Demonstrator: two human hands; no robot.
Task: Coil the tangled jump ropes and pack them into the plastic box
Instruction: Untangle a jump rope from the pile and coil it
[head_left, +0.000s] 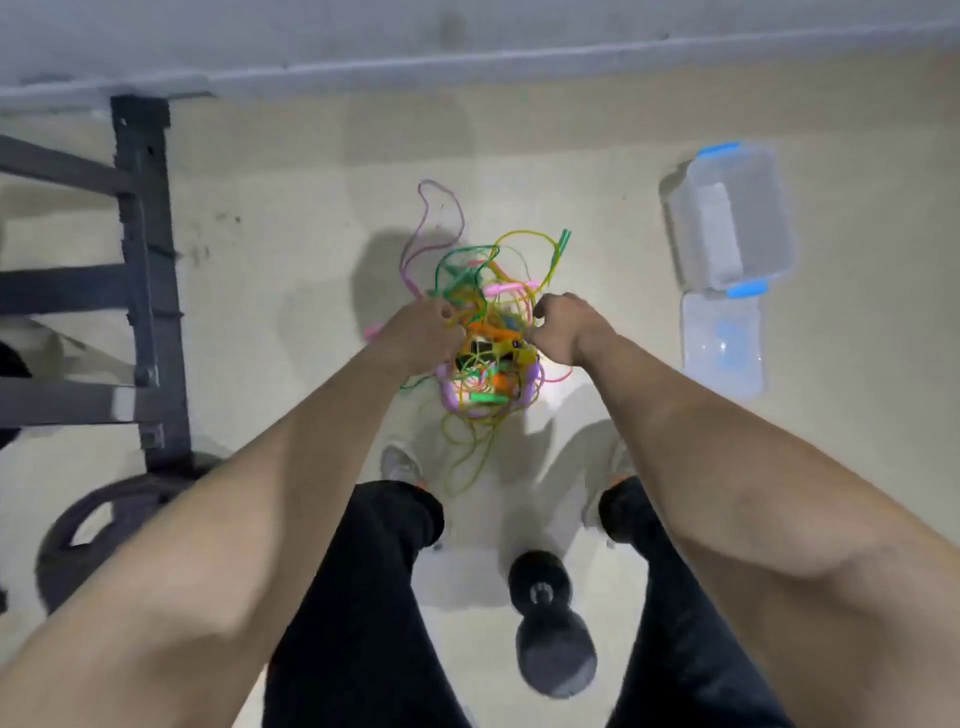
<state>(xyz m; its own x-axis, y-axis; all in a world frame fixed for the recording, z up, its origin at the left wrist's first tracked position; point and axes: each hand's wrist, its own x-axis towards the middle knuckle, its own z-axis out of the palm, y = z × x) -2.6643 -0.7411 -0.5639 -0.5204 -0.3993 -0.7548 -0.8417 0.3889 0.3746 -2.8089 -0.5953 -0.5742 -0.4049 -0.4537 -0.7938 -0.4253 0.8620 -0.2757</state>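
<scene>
**One tangle, two hands, one open box**

A single knotted bunch of jump ropes hangs in the air above the floor, between the person's two hands. The cords are too snarled to count. Five colours show: purple, green, yellow, orange and pink. The left hand has its fingers curled into the bunch's left side and grips strands. The right hand is also curled, holding cords on the right side. One purple loop sticks out at the top, and yellow strands trail down toward two shoes.

One clear plastic box with blue latches sits on the floor well to the right, with its one lid lying just beside it. One dumbbell lies between the legs. One weight plate sits by one dark metal rack on the left.
</scene>
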